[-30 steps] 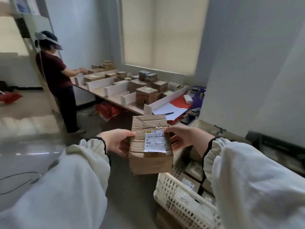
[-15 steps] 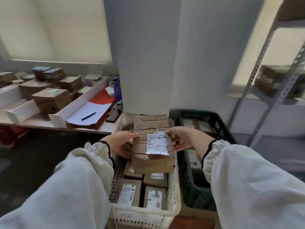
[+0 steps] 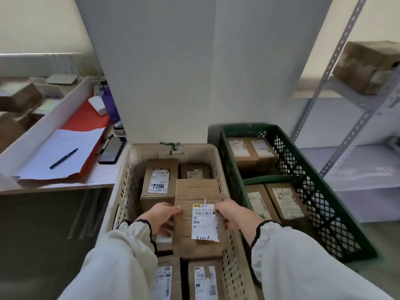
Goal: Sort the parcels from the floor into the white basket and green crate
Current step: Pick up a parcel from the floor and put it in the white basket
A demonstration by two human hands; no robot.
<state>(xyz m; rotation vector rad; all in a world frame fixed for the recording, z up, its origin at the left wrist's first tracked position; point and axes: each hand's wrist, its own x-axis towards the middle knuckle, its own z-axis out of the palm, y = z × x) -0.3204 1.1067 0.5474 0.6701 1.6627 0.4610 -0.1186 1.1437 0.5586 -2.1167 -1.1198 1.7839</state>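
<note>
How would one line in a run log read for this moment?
hands: left hand, right hand hold parcel | where: over white basket | green crate: partly filled

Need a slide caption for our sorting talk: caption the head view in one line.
Left hand and right hand hold a labelled cardboard parcel over the white basket of boxes, green crate alongside.

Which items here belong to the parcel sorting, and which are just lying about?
Job: brown cardboard parcel, gripped by left hand and right hand; white plastic basket; green plastic crate.
Lying about: blue pen; black phone; white paper sheets; brown box on grey shelf.
</note>
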